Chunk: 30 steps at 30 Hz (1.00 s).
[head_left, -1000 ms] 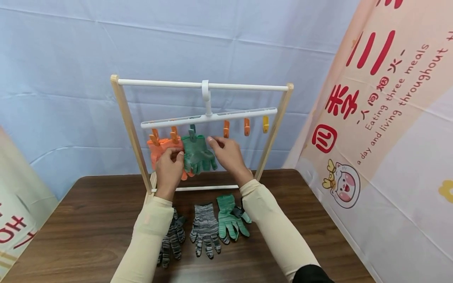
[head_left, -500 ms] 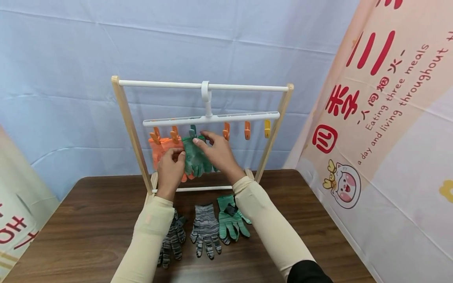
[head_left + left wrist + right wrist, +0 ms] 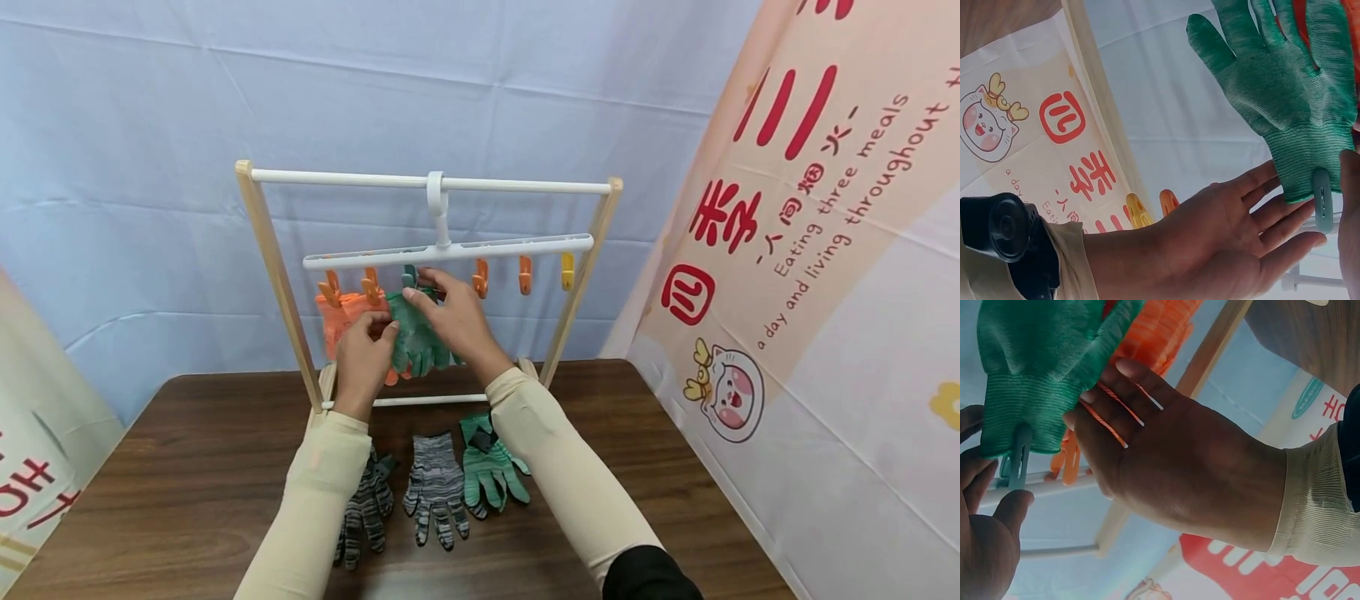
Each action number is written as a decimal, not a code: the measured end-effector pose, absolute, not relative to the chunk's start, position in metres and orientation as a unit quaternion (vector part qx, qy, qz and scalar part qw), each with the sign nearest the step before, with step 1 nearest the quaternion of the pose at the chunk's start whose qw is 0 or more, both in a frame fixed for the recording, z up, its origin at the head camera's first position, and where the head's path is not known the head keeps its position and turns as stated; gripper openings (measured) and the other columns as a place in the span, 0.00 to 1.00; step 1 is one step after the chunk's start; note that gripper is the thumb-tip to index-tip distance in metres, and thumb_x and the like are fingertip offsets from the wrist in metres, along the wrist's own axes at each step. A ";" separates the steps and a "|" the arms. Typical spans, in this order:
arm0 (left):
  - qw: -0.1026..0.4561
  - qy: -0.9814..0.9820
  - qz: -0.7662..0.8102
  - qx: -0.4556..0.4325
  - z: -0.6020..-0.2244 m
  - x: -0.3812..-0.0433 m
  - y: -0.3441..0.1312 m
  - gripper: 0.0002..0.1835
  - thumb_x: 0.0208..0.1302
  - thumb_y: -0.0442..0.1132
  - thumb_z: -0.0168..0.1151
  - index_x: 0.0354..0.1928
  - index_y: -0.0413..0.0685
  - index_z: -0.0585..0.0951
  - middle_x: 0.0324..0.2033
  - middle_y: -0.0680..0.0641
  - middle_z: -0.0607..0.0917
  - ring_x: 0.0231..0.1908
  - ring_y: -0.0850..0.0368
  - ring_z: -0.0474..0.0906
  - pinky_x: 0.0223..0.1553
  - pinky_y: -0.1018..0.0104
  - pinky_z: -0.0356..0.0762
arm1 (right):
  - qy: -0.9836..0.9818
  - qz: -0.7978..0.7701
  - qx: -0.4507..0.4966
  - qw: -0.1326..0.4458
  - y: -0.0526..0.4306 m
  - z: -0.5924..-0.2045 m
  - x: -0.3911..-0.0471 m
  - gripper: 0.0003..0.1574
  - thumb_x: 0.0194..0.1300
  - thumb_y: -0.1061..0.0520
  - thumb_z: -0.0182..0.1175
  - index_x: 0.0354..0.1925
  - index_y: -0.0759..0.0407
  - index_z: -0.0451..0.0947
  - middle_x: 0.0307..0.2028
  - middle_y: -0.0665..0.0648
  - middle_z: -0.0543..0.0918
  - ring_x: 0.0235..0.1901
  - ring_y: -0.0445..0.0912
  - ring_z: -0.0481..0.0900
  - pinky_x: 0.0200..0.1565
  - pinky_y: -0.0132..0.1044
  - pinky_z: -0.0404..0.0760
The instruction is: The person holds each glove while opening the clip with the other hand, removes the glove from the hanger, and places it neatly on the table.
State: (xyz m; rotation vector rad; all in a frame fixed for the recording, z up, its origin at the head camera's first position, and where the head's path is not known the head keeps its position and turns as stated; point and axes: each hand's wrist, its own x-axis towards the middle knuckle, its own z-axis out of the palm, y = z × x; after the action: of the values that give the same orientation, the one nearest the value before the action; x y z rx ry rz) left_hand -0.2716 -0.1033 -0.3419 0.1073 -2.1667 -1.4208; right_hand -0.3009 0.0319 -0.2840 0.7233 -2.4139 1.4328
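Observation:
A green glove [image 3: 414, 329] hangs fingers down from a grey-green clip [image 3: 1020, 453] clamped on its cuff. My right hand [image 3: 459, 315] reaches in from the right. Its thumb is at the clip's handle end, with the fingers behind the cuff, so the clip lies between them. At the cuff's left edge, my left hand [image 3: 363, 354] pinches the green glove, thumb in front. Beside it an orange glove [image 3: 333, 321] hangs from two orange clips [image 3: 371, 287], partly hidden by the left hand.
A white hanger [image 3: 517, 247] hooks over the top bar of a wood-and-white rack [image 3: 266, 250], tilted slightly. Two more orange clips [image 3: 525, 275] and a yellow clip [image 3: 567, 271] dangle at its right. Grey striped gloves [image 3: 435, 483] and another green glove [image 3: 491, 475] lie on the wooden table [image 3: 187, 492].
My right hand has moved left, from the cuff's right corner to the grey-green clip. The hanger has swung slightly. My left hand has barely moved.

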 end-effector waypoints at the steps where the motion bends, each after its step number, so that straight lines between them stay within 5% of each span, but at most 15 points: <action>1: 0.271 -0.806 -0.525 0.038 -0.342 -0.272 -0.103 0.13 0.62 0.44 0.58 0.46 0.47 0.79 0.37 0.49 0.81 0.37 0.54 0.76 0.37 0.58 0.73 | -0.827 0.489 0.248 0.122 0.031 -0.283 -0.301 0.33 0.63 0.40 0.55 0.62 0.50 0.66 0.54 0.49 0.75 0.55 0.44 0.70 0.54 0.41 0.69; 30: 0.268 -0.811 -0.519 0.035 -0.339 -0.275 -0.101 0.10 0.63 0.43 0.58 0.41 0.45 0.79 0.33 0.47 0.81 0.33 0.53 0.75 0.33 0.59 0.72 | -0.816 0.501 0.245 0.154 0.027 -0.281 -0.306 0.26 0.62 0.44 0.58 0.56 0.53 0.74 0.45 0.50 0.81 0.44 0.42 0.78 0.41 0.34 0.77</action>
State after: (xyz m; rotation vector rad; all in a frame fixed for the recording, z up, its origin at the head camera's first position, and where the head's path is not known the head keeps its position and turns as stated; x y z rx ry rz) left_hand -0.2753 -0.1011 -0.3393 0.0952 -2.1876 -1.4004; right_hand -0.3060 0.0272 -0.2809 0.7019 -2.3382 1.4355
